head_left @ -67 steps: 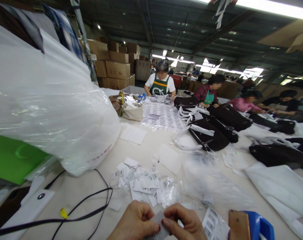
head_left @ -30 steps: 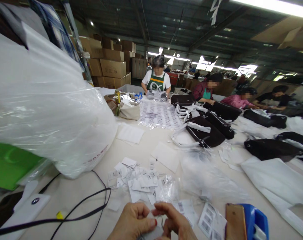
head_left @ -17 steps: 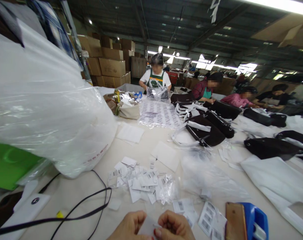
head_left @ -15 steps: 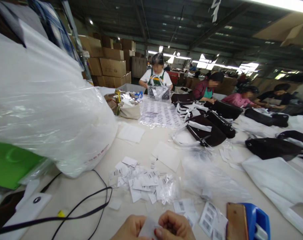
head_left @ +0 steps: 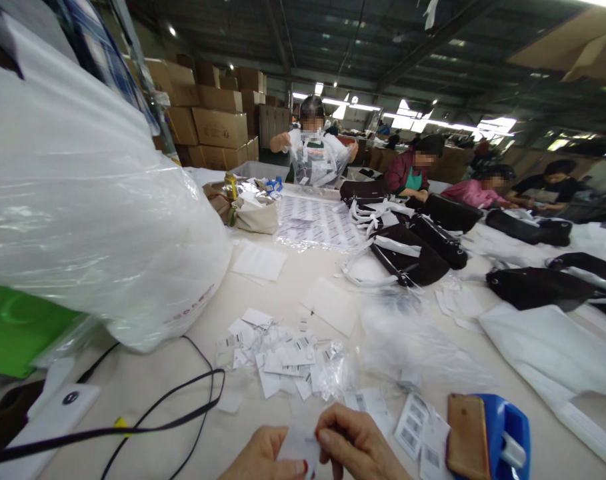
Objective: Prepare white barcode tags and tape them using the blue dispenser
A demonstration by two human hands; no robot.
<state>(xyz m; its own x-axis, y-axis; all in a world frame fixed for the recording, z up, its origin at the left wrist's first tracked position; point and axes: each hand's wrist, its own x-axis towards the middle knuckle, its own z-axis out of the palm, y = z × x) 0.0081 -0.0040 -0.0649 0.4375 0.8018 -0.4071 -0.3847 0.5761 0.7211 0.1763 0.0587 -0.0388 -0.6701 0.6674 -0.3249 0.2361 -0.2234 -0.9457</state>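
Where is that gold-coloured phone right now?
The phone is at the bottom right of the head view, propped against a blue tape dispenser, just right of the barcode labels and of the person's right hand.

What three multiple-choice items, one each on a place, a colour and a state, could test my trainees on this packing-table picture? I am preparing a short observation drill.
1. Where does the gold phone lie?
A. on the blue tape dispenser
B. on the green folder
C. under the big plastic bag

2. What colour is the cable looped on the table?
A. white
B. black
C. red

3. How is the small white tag held?
A. flat on the table, untouched
B. by the left hand alone
C. pinched between the left hand and the right hand

Answers: 1 A, the phone rests against the dispenser's near side; 2 B, the loop is dark throughout; 3 C, fingers of both hands grip it.
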